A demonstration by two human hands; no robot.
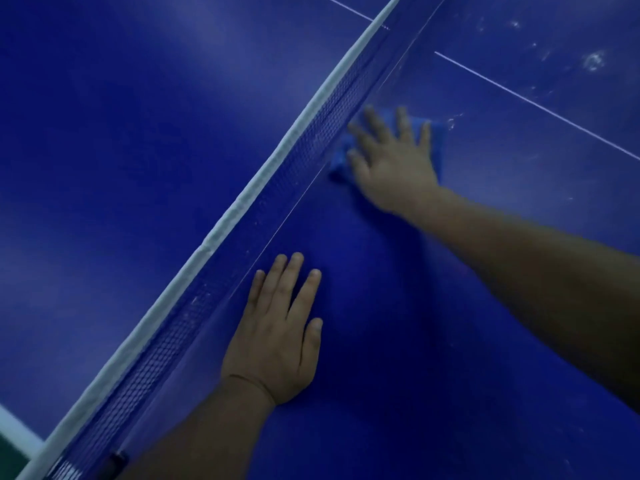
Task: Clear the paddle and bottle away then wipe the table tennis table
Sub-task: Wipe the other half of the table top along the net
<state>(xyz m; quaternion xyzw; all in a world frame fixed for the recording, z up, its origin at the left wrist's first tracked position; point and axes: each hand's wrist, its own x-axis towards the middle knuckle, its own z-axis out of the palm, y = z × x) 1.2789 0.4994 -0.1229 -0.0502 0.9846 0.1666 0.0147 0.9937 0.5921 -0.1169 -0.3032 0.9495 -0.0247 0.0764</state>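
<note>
meanwhile right hand [394, 164] presses blue cloth [337, 159] flat beside net [242, 202].

The net [214, 216] runs diagonally across the table [519, 168] and bars passage to the far half. The right hand [394, 164] on the cloth [337, 157] and the flat left hand [277, 337] lie just beside it. Bare surface extends rightward.
</note>
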